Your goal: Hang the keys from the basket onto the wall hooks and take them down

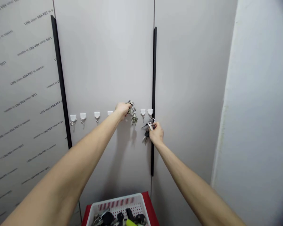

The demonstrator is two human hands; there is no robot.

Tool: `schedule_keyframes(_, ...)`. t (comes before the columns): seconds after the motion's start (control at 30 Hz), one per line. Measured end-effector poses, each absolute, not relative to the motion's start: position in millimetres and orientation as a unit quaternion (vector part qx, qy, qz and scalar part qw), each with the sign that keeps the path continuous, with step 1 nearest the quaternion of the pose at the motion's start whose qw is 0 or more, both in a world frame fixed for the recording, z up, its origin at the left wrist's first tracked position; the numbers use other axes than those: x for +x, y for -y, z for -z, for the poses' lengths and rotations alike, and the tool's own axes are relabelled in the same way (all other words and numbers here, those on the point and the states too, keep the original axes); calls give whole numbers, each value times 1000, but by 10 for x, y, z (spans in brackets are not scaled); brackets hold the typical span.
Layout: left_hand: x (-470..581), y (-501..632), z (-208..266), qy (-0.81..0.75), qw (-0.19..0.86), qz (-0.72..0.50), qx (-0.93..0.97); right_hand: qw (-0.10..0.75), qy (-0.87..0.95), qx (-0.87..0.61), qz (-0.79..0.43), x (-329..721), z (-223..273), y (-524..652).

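In my left hand [123, 109] is a bunch of keys [134, 119], its rings and metal keys dangling to the right of my fingers. The fingers are closed on it in front of the row of hooks. Farther right and a little lower, my right hand [156, 133] grips a second bunch of keys, with silver and black-headed keys [147, 134]. The ring [152, 120] of that bunch is just below the rightmost white hook [150, 112]; I cannot tell whether it hangs on it. Another white hook [142, 113] sits between my hands.
More white hooks [83, 117] line the pale cabinet door [103, 62] to the left. Long black handles [154, 78] run down the door edges. Below, a white plastic basket [141, 201] with several keys stands on something red [147, 201]. A white wall [257, 110] is at right.
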State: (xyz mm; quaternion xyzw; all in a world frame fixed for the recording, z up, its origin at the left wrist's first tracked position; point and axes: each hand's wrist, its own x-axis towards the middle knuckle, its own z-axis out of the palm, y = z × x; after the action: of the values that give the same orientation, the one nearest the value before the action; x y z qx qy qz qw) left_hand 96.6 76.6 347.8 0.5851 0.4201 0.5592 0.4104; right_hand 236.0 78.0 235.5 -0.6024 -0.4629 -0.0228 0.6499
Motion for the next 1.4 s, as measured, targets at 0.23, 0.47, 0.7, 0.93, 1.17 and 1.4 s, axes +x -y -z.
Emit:
schedule_keyframes(0.23,1044,-736,-3505,-369,423,-569,601,639,463,-614,22,2459,-2595,-773)
schedule_keyframes(0.47,932,-535,-3164,-294,498,-570,584,511,483,-706,88,2273,-2381,-672)
schedule_keyframes(0.7,456,-153,-1861,-363,576,-484,549,512,472,-706,126,2318,-2408,-692)
schedule_keyframes(0.93,107,-113,-649,-461,597,-390,528,551,538,-621,147,2531,-3201,-689)
schedule_keyframes(1.17,-225,-139,-264,-531,470,-393,586,581,626,-517,-46,2169,-3161,-483)
schedule_keyframes(1.4,-478,-43,-230,-554,351,-346,671,377,698,-530,-301,1211,-957,-181)
